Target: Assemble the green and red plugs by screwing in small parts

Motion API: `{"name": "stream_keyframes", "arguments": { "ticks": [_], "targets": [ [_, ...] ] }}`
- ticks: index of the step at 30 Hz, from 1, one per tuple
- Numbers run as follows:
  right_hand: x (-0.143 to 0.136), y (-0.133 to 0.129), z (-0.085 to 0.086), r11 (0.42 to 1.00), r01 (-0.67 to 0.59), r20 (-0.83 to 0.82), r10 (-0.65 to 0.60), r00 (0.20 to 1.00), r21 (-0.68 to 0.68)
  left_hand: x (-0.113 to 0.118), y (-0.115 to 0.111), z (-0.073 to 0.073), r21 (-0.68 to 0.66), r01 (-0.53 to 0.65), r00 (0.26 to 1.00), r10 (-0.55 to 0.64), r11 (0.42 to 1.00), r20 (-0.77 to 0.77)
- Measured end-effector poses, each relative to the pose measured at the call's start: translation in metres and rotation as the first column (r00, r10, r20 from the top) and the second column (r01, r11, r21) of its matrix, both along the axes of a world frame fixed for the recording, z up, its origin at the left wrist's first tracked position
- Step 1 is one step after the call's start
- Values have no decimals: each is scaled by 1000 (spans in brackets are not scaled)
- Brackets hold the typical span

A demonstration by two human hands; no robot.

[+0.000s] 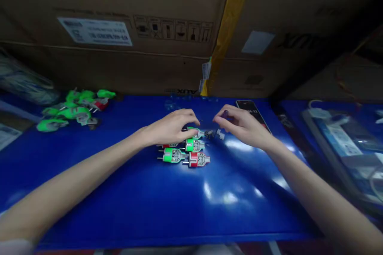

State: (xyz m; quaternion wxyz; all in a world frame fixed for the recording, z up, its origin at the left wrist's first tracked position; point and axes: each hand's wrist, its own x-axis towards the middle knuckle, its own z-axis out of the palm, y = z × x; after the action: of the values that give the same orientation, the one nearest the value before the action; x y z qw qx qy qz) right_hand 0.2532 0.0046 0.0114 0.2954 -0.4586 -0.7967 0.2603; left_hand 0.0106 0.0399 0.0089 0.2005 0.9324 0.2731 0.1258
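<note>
My left hand (175, 125) is over the upper end of a group of plugs, its thumb at the top green plug (198, 133) and its index finger curved above, with a gap between them. Below lie another green plug (194, 145), a green plug (172, 155) and a red plug (199, 159), their open faces up and pins to the left. A further red one is partly hidden by my left hand. To the right, my right hand (239, 124) has its fingers curled round a small dark purple thing (226, 114), too unclear to name. Small metal and grey parts (220, 134) lie between my hands.
Several green and red plugs are piled (73, 109) at the back left of the blue table (167, 203). A phone (253, 111) lies behind my right hand. Large cardboard boxes (143, 0) stand along the back. Clear plastic packaging (344, 139) is at the right.
</note>
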Motion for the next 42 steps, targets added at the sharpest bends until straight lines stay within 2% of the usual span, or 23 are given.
{"name": "stream_keyframes", "arguments": {
  "ticks": [7, 17, 21, 30, 38, 42],
  "targets": [
    [-1, -1, 6, 1000, -6, 16, 6, 1000, 12, 4, -1, -5, 17, 17, 1000, -17, 1000, 9],
    [-4, -9, 44, 998, -8, -60, 11, 998, 56, 21, -2, -6, 26, 23, 1000, -23, 999, 10],
    [-10, -11, 54, 997, 8, -77, -2, 997, 75, 26, -2, -6, -6, 36, 998, -36, 999, 49],
    [-15, -10, 53, 997, -28, -100, 35, 994, 74, 25, -3, -4, -45, 66, 983, -57, 997, 174],
    [-17, -14, 51, 993, 52, -110, -41, 993, 102, 18, -1, -3, -59, 40, 979, -27, 997, 200],
    [-17, -13, 51, 992, 67, -106, -57, 993, 103, 14, -1, -3, -70, 21, 987, -10, 997, 159]
  ]
}}
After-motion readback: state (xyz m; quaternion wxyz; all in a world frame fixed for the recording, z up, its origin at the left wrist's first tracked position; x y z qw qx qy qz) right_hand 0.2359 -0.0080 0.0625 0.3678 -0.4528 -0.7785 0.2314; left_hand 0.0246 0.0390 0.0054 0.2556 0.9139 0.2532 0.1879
